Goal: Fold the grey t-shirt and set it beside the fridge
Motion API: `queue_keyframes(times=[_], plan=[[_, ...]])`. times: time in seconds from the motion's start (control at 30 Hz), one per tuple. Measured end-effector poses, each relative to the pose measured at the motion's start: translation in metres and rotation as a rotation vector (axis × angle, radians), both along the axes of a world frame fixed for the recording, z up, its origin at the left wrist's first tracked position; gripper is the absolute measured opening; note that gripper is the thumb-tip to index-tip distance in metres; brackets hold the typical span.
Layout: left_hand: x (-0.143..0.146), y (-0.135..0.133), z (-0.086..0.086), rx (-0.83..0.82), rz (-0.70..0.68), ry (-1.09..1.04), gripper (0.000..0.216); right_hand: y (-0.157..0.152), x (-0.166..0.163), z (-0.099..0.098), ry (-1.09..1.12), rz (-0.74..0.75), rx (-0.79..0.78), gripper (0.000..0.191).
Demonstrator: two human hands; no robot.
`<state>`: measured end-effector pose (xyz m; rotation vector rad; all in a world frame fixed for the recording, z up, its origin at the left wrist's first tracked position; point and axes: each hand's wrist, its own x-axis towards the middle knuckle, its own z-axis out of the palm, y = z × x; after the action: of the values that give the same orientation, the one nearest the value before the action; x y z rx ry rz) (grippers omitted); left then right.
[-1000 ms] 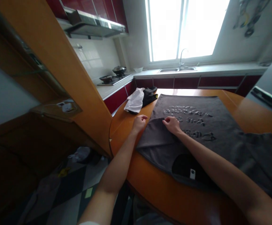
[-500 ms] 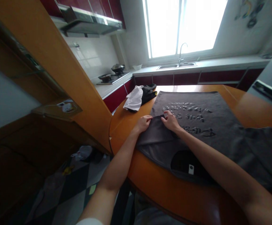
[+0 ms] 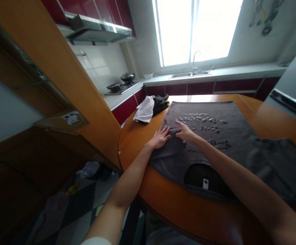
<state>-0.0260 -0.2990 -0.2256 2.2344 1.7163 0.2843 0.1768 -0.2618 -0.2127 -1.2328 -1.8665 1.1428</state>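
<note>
A dark grey T-shirt (image 3: 239,136) lies spread on the wooden table, its raised lettering facing up and its neck opening towards me. One sleeve, on the left, is folded in over the body; the other stretches out to the right. My left hand (image 3: 160,137) rests flat with fingers spread on the folded sleeve at the shirt's left edge. Just right of it, my right hand (image 3: 185,132) touches the shirt beside the lettering, index finger stretched out and thumb apart. A white label (image 3: 205,184) shows inside the collar.
A white garment (image 3: 145,108) and a black garment (image 3: 160,103) lie bunched at the table's far left. The wooden table (image 3: 168,200) has a rounded edge near me. Beyond it stand a sink (image 3: 180,75), a stove with pans (image 3: 127,77) and a fridge (image 3: 293,85).
Both hands have let go of the sleeve edge they were pinching. My left hand has flattened onto the cloth, and the fingers of my right hand have opened out.
</note>
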Motion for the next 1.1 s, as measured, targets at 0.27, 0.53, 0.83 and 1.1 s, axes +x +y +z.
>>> queue_keyframes(times=[0.27, 0.53, 0.83, 1.1], plan=[[-0.002, 0.001, -0.004, -0.053, -0.031, 0.058, 0.068, 0.009, 0.002, -0.007, -0.255, -0.004, 0.103, 0.052], [0.001, -0.003, 0.004, 0.016, -0.003, 0.100, 0.063, 0.007, 0.006, -0.007, -0.410, -0.097, 0.126, 0.025], [0.005, -0.005, 0.004, -0.036, 0.022, 0.098, 0.062, -0.009, -0.006, -0.019, -0.502, 0.067, 0.592, 0.046], [0.001, -0.007, 0.004, -0.049, 0.058, 0.102, 0.062, -0.011, -0.013, -0.035, -0.643, 0.183, 0.478, 0.055]])
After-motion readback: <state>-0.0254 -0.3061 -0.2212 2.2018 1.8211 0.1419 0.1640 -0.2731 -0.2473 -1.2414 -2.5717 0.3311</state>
